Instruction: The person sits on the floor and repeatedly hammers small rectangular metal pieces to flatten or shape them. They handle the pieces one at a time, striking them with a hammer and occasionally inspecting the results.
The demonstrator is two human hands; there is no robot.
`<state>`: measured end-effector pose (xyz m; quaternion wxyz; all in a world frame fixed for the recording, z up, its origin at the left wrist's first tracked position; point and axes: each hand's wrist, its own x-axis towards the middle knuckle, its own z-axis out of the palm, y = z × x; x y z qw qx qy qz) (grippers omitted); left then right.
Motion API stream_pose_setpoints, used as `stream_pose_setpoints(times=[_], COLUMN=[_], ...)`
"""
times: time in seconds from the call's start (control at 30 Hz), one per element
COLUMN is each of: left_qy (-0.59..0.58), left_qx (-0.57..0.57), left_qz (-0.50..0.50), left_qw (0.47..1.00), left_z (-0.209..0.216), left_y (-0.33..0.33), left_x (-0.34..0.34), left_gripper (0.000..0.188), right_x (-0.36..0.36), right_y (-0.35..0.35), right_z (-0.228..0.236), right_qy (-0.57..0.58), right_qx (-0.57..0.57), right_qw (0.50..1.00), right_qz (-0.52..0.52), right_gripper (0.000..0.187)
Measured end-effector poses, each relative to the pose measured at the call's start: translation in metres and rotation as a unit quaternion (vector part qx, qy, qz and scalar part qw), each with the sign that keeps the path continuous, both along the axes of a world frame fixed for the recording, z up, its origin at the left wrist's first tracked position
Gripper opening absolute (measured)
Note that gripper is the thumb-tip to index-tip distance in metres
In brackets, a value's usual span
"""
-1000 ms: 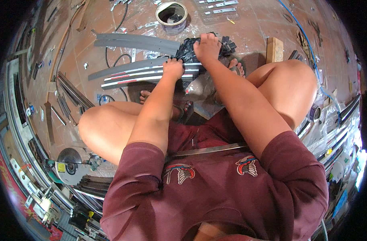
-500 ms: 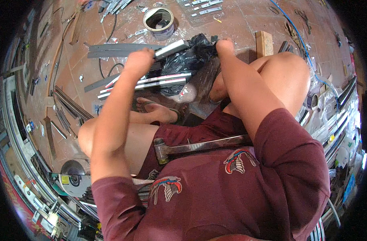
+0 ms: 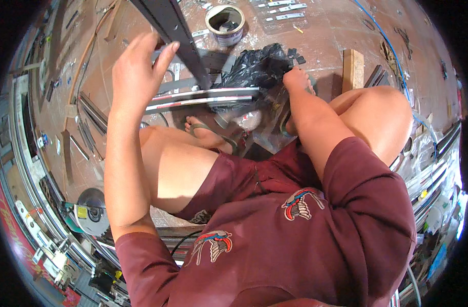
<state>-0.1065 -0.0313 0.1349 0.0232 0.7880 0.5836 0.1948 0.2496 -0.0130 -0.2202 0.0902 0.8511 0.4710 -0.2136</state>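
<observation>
My left hand [image 3: 136,74] is raised with thumb and fingers apart. Its thumb tip meets the edge of a long dark metal profile [image 3: 180,43], which stands tilted, its top end out of view. The lower end comes down beside several light metal strips [image 3: 203,97] with red markings. My right hand [image 3: 297,80] is closed at the right side of a crumpled black plastic bag [image 3: 262,64]; what its fingers hold, if anything, is hidden. Small dark pieces [image 3: 295,55] lie just beyond it.
Beyond the bag stands an open round tub [image 3: 226,36]. A wooden block [image 3: 353,71] rises near my right knee, and a blue hose [image 3: 382,38] runs along the right. At the left lies a power saw with a round blade [image 3: 93,204]. Metal lengths [image 3: 37,169] line the left side.
The profile has swung from lying low to standing steeply, and my left hand has risen and opened. My right hand has shifted slightly nearer. The hammer-like tool across my lap no longer shows.
</observation>
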Motion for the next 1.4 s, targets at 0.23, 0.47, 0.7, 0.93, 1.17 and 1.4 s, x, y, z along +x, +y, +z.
stream_pose_setpoints(times=[0.23, 0.47, 0.7, 0.93, 1.17, 1.4], left_qy=[-0.236, -0.403, -0.479, -0.376, -0.404, -0.514], left_qx=[-0.053, -0.065, -0.020, 0.143, 0.020, 0.013], left_qz=[0.062, 0.064, 0.017, -0.034, -0.030, -0.013], left_qw=[0.968, 0.910, 0.878, 0.915, 0.914, 0.858], left_z=[-0.006, -0.008, -0.002, 0.015, 0.007, 0.000], left_y=[-0.014, -0.010, -0.017, -0.004, -0.002, -0.008], left_x=[0.001, -0.002, -0.002, 0.029, 0.041, 0.028], left_gripper=[0.027, 0.031, 0.039, 0.051, 0.033, 0.032], right_x=[0.007, 0.013, 0.006, 0.006, -0.003, 0.014], right_y=[0.004, 0.011, 0.018, 0.025, 0.019, 0.025], right_z=[0.033, 0.011, 0.002, 0.001, 0.004, -0.007], right_qy=[0.006, 0.032, 0.034, 0.028, 0.047, 0.061], right_qx=[-0.063, -0.061, -0.065, -0.084, -0.081, -0.047], right_qw=[0.996, 0.997, 0.994, 0.994, 0.991, 0.992], right_qz=[0.054, 0.047, 0.075, 0.065, 0.095, 0.097], right_gripper=[0.043, 0.046, 0.042, 0.036, 0.046, 0.044])
